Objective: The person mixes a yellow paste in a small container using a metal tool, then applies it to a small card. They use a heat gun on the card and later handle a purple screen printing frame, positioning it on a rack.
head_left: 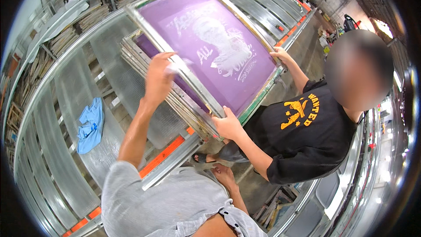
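A silk-screen frame (258, 30) with purple mesh and a pale printed design is held tilted above a stack of similar frames (144, 66). A co-worker in a black shirt grips it, one hand (230, 125) at its near corner and the other (285, 56) on its right side. My left hand (158, 77) is raised beside the frame's left metal bar, fingers closed round a whitish, blurred piece that I cannot make out. Low by my body hangs my right hand (223, 174), loosely open, with nothing visible in it.
A long metal-framed printing table (74, 118) with grey panels and orange edge strips lies on the left and runs behind the frames. On it lies a crumpled blue cloth (90, 125). More stacked frames (66, 44) fill a rack at the far left. The co-worker (307, 136) stands close on the right.
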`<state>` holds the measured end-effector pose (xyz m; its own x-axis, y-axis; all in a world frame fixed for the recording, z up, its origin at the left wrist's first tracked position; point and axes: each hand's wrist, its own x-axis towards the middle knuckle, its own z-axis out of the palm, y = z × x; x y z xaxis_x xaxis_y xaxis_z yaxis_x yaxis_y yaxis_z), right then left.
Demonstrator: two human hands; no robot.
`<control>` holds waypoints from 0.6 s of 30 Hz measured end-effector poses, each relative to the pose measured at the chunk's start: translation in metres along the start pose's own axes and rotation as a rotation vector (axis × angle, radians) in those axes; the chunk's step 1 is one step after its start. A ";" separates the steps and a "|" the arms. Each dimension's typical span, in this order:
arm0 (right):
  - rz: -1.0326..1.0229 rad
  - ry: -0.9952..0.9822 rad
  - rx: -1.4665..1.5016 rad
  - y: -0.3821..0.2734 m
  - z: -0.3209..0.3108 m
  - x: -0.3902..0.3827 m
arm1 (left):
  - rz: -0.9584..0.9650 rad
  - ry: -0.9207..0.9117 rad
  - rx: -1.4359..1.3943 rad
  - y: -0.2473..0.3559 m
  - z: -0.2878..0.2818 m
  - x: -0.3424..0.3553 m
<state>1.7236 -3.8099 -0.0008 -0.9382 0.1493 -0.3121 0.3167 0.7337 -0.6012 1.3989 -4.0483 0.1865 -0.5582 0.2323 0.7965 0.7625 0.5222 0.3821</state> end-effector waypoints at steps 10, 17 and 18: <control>0.260 -0.079 0.031 0.026 0.003 -0.026 | -1.318 -0.234 -0.486 0.085 0.068 -0.257; 0.231 -0.170 -0.154 0.042 -0.005 -0.025 | -0.306 -1.137 -0.751 0.145 0.083 -0.271; 0.210 -0.172 -0.109 0.044 -0.006 -0.024 | -0.307 -1.205 -0.677 0.141 0.085 -0.266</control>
<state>1.7595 -3.7771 -0.0155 -0.8136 0.1972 -0.5470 0.4757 0.7668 -0.4311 1.6266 -3.9668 -0.0110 -0.3986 0.9106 -0.1089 0.3764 0.2708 0.8860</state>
